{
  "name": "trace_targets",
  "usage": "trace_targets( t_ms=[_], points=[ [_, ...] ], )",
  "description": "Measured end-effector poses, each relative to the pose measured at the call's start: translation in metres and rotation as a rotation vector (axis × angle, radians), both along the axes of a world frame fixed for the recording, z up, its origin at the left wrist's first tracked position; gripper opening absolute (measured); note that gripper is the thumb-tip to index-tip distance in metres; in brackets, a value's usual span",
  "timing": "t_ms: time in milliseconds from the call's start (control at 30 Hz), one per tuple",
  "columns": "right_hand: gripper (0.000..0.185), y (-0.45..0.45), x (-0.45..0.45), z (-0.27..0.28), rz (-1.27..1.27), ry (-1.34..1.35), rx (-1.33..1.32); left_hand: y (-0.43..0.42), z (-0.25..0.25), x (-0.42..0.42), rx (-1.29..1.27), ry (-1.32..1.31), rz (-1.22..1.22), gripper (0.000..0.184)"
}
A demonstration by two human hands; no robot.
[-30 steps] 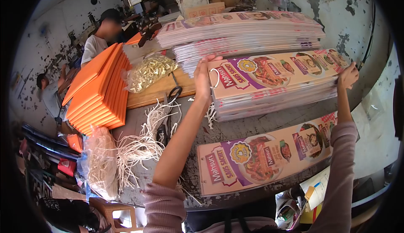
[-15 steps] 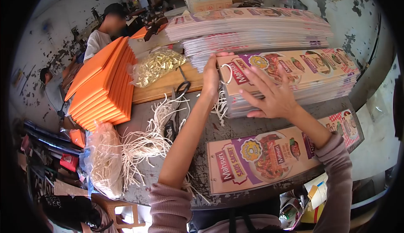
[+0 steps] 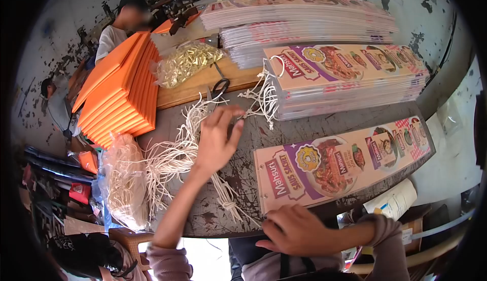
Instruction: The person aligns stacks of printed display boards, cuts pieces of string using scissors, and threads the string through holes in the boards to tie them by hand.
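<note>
My left hand (image 3: 218, 141) is over the bundle of white cords (image 3: 190, 139), its fingers bent and its thumb apart, with nothing visible in it. By its fingertips lie loose cord ends. My right hand (image 3: 299, 228) is at the near edge of a single printed hanging sheet (image 3: 324, 167) marked "Mahsuri", fingers loosely curled and thumb apart; whether it touches the sheet I cannot tell. Beyond it, a stack of similar sheets (image 3: 350, 83) has white looped cords (image 3: 266, 98) hanging from its left end. Black-handled scissors (image 3: 220, 85) lie behind my left hand.
Orange folded pieces (image 3: 116, 88) are stacked at the left, with a bag of gold-coloured clips (image 3: 187, 65) beside them. A plastic bag of cords (image 3: 127, 179) stands at the table's left edge. More sheet stacks (image 3: 304, 19) rise at the back. Another person (image 3: 114, 35) sits behind the orange stack.
Both hands have left the stack of sheets. My left hand has come down to the left, over the cords; my right hand has drawn back to the single sheet's near edge.
</note>
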State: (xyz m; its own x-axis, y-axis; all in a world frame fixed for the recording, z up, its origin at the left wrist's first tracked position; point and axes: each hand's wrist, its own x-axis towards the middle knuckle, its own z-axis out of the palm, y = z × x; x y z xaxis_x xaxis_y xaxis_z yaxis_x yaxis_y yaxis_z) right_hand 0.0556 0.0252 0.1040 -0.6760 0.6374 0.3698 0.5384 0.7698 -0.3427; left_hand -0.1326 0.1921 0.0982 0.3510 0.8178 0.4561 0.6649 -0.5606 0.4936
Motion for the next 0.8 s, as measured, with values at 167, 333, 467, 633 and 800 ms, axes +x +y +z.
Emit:
trace_targets(
  t_ms=[167, 333, 467, 633, 800],
  points=[
    [0.023, -0.016, -0.034, -0.035, -0.237, -0.034, 0.160, -0.004, -0.022, -0.005, 0.265, 0.266, 0.051, 0.020],
    [0.019, -0.025, -0.040, -0.037, -0.353, -0.035, 0.137, -0.003, -0.026, -0.005, 0.209, 0.341, 0.054, 0.022],
    [0.012, -0.029, -0.024, -0.029, -0.290, 0.038, 0.014, -0.003, -0.027, -0.009, 0.165, 0.347, 0.061, 0.022],
    [0.019, -0.042, 0.002, -0.013, -0.065, 0.092, -0.268, -0.002, -0.028, -0.008, 0.164, 0.354, 0.059, 0.022],
    [0.015, -0.045, 0.034, 0.010, 0.101, 0.027, -0.637, -0.001, -0.030, -0.008, 0.215, 0.342, 0.047, 0.022]
  ],
)
